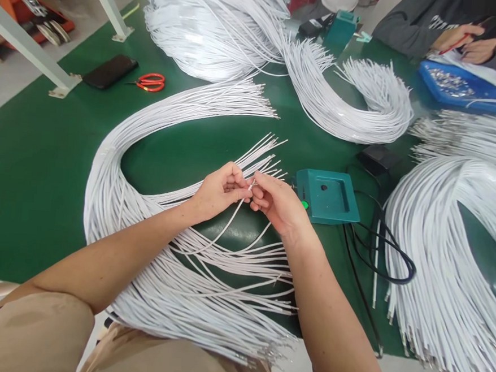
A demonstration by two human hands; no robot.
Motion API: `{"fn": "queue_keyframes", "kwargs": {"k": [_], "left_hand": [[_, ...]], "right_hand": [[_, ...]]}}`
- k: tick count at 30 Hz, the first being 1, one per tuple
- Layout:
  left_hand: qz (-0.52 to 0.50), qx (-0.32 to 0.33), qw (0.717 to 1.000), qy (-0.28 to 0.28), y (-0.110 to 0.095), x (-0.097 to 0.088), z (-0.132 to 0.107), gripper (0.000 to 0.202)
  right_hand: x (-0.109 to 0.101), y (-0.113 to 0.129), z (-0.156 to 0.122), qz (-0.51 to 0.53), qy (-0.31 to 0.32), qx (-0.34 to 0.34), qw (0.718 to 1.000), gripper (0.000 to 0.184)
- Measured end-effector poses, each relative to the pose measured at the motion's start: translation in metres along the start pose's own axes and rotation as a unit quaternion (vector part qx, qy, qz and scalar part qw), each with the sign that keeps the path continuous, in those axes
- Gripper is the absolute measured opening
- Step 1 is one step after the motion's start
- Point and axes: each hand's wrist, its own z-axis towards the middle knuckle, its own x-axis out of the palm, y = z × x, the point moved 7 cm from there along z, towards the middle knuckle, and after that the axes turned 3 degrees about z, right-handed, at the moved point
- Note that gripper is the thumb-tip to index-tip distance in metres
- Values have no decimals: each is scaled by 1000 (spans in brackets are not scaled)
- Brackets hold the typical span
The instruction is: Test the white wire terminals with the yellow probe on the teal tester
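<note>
Over on the left of the green surface (30,193), a dark flat case (110,71) lies just beside red-handled scissors (150,82). Next along, a long bundle (108,182) of white cables bends round and fans its ends out to the right, with a big heap (217,25) of cables behind it. And here, in the middle, is the action: the left hand (217,194) pinches one white cable (251,186) near its end, while the right hand (278,202) closes its thumb and fingers at the tip, the two almost touching. Right beside them sits a teal device (327,197), a green light glowing on it, black cords (368,257) looping away. Farther right, another thick bundle (423,232) droops, and beyond it a co-worker (416,28) works behind a blue tray (490,96) of small shiny pieces.
</note>
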Motion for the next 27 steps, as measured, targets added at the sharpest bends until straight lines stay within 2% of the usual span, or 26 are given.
{"fn": "queue_keyframes", "kwargs": {"k": [4, 7, 9, 10, 11, 12, 14, 16, 17, 19, 20, 22, 25, 27], "left_hand": [[-4, 7, 1000, 2, -2, -3, 2, 29], [2, 19, 1000, 10, -3, -4, 2, 42], [-2, 19, 1000, 20, -3, -3, 2, 42], [-15, 11, 999, 27, -2, -3, 3, 39], [-36, -3, 999, 34, 0, -2, 3, 37], [-63, -21, 997, 40, 3, -1, 4, 35], [-119, -65, 990, 49, 9, 0, 5, 35], [-148, -103, 982, 52, 14, 1, 5, 36], [-145, -113, 982, 48, 16, 1, 6, 37], [-111, -115, 987, 32, 19, -1, 8, 40], [-84, -110, 990, 20, 20, -3, 10, 41], [-25, -101, 995, 3, 22, -5, 12, 43], [44, -88, 995, -4, 24, -3, 13, 42], [67, -74, 995, -9, 24, -2, 14, 41]], "right_hand": [[-1, 4, -2, -5, -4, -27, 1000, 26], [-4, 11, -4, -93, -60, -87, 990, 25], [-5, 18, -7, -192, -104, -138, 966, 21], [-4, 22, -10, -253, -126, -173, 944, 18], [-2, 27, -13, -321, -144, -213, 912, 15], [2, 31, -17, -396, -155, -256, 868, 15], [15, 38, -24, -551, -151, -330, 752, 23], [25, 38, -27, -672, -119, -359, 637, 30], [27, 38, -28, -712, -105, -360, 594, 30], [22, 42, -28, -758, -108, -348, 540, 24], [16, 45, -28, -771, -121, -337, 527, 20], [4, 49, -25, -788, -144, -301, 518, 14], [-11, 47, -19, -803, -133, -246, 526, 10], [-14, 46, -17, -803, -122, -242, 532, 12]]}}
